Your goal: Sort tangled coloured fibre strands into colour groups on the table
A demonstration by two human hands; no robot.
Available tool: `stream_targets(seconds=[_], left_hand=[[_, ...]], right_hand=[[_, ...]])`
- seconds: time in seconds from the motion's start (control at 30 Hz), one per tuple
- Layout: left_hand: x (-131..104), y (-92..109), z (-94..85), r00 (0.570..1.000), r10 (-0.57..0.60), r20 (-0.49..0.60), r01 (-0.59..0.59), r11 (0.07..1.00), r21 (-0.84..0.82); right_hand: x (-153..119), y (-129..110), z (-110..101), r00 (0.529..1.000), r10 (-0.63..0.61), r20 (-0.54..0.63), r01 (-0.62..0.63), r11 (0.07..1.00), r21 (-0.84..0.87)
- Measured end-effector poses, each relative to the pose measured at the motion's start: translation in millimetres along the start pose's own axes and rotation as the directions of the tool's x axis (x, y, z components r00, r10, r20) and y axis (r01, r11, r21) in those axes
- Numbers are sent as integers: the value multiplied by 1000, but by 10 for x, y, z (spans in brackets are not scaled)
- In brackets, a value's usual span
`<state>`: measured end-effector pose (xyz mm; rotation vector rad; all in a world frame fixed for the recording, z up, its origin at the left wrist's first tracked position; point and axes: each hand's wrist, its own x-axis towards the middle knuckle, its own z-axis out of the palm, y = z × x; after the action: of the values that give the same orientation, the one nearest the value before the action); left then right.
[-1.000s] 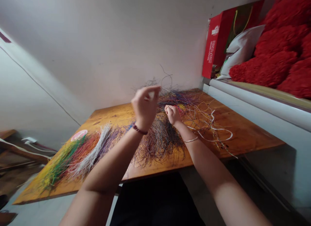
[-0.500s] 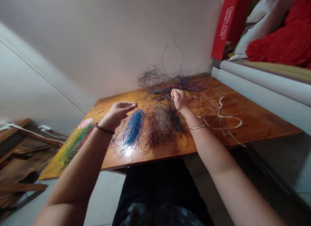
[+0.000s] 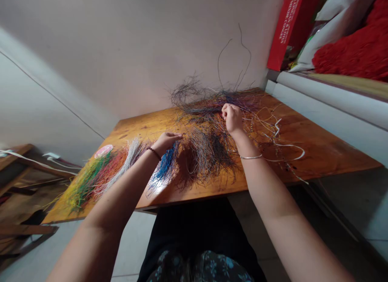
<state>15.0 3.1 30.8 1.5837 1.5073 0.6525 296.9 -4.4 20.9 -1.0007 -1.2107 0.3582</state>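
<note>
My left hand (image 3: 166, 140) is closed in a pinch, fingers pressed together, above a bundle of blue wires (image 3: 165, 167). Whatever lies between its fingertips is too small to make out. My right hand (image 3: 233, 118) makes a fist at the near edge of a tangled heap of thin wires (image 3: 200, 103). Two long dark wires (image 3: 249, 55) rise in curves behind that fist, and their lower ends are lost in the heap. Between my hands lies a bundle of grey wires (image 3: 201, 148), with darker wires (image 3: 221, 152) beside it.
Yellow and green wires (image 3: 87, 177), red wires (image 3: 109, 173) and white wires (image 3: 129, 156) lie along the left of the wooden table (image 3: 327, 152). A pink round piece (image 3: 103, 151) is there too. White strips (image 3: 291, 146) curl at right. The wall (image 3: 145, 51) borders the back.
My left hand has moved right, over the blue bundle, and its fingers are closer together. The right fist has shifted slightly right and up. The tall dark wires have swung right.
</note>
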Motion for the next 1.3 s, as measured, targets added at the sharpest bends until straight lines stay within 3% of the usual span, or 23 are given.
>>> stream_targets(seconds=[0.17,0.3,0.37,0.43,0.5,0.57,0.7,0.8,0.9,1.0,1.13,1.3], left_hand=[[64,-61,23,1000,-7,-12,7,1000,15],[106,-116,-6,988,128,-92,-106,972,209],[57,-88,-15,955,266,-131,-188,885,426],[-53,-5,5,895,409,-177,-219,750,624],[-202,125,62,832,516,-205,-244,671,700],[-350,284,144,791,580,-193,-336,676,656],[-496,605,287,717,666,-205,-556,724,407],[-450,794,348,744,646,-172,-620,763,183],[-349,919,396,786,607,-116,-608,794,29],[-271,986,441,813,564,-147,-577,814,-68],[-251,1022,464,785,582,-212,-608,790,-84],[-304,1004,480,782,611,-123,-616,788,-4]], right_hand=[[11,-18,-12,1000,7,-16,-7,1000,-20],[10,-4,-7,1000,16,-9,-16,1000,-14],[2,0,2,1000,16,-2,-16,1000,-5],[-16,-13,21,1000,6,14,-6,1000,2],[-48,-50,50,999,-8,40,7,1000,20],[-93,-112,86,996,-11,85,7,999,48],[-204,-261,159,977,-8,212,-11,996,85],[-279,-338,200,951,-16,309,-14,995,97],[-329,-361,231,931,-8,364,-19,997,71],[-354,-347,254,922,20,386,-25,1000,10],[-365,-318,265,909,-15,418,42,998,-55],[-359,-263,275,907,-5,421,43,996,-80]])
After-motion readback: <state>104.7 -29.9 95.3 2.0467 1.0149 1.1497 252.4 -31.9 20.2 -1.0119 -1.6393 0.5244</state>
